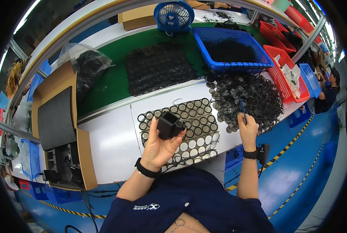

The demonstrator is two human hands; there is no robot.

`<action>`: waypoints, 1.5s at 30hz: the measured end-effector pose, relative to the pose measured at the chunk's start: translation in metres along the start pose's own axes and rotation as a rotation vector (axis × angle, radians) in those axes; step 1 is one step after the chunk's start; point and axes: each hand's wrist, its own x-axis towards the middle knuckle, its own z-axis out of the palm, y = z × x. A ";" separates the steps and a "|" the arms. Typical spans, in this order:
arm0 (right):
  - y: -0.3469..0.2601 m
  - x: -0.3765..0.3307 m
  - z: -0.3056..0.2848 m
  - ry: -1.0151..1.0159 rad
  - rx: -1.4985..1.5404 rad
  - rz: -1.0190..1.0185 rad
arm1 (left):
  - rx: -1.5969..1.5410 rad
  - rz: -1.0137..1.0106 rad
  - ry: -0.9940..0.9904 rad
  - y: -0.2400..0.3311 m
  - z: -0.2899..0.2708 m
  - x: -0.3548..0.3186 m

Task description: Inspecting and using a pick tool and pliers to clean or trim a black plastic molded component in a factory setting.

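My left hand (160, 151) is raised palm up above a grid of round pieces, its fingers curled around a black box-shaped object (168, 123) with a square recess on top. Below it, the grid of black rings (193, 112) lies in rows on the white table; some of its discs look white, others greyish. Out to the right, my right hand (248, 128) pinches a slim blue tool (242, 105) whose exact kind I cannot make out. That tool points into a loose heap of black rings and dark discs (255, 93). Black straps circle both wrists.
Beyond the grid, a dark mat of rings (158, 68) lies on the green surface. A blue basket (235, 66), a red basket (288, 73) and a blue fan (174, 17) stand at the back. An open cardboard box (86, 155) and a plastic bag (86, 64) are left.
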 end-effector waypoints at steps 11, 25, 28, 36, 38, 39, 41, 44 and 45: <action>0.009 -0.004 0.000 -0.083 -0.014 -0.047 | -0.160 -0.048 -0.129 0.002 0.000 0.002; -0.125 -0.033 -0.012 -0.542 0.964 -0.101 | 0.131 0.006 -0.058 -0.015 0.010 0.000; -0.140 -0.032 -0.006 -0.553 0.900 -0.179 | 0.231 -0.016 0.005 -0.021 0.012 -0.003; -0.153 -0.026 -0.019 -0.711 1.157 0.307 | 0.363 -0.045 0.029 -0.016 0.008 -0.001; -0.146 -0.027 -0.014 -0.690 1.269 0.367 | 0.267 -0.139 -0.001 -0.020 0.009 0.000; -0.141 -0.028 -0.010 -0.543 1.316 0.271 | 0.222 -0.146 0.035 -0.021 0.008 0.001; -0.134 -0.027 -0.009 -0.339 1.263 0.037 | 0.161 -0.146 0.061 -0.020 0.009 0.001; -0.121 -0.039 -0.018 -0.400 1.234 -0.060 | 0.080 -0.163 0.058 -0.019 0.006 0.000; -0.121 -0.041 -0.021 -0.411 1.255 -0.106 | 0.063 -0.179 0.028 -0.020 0.005 0.000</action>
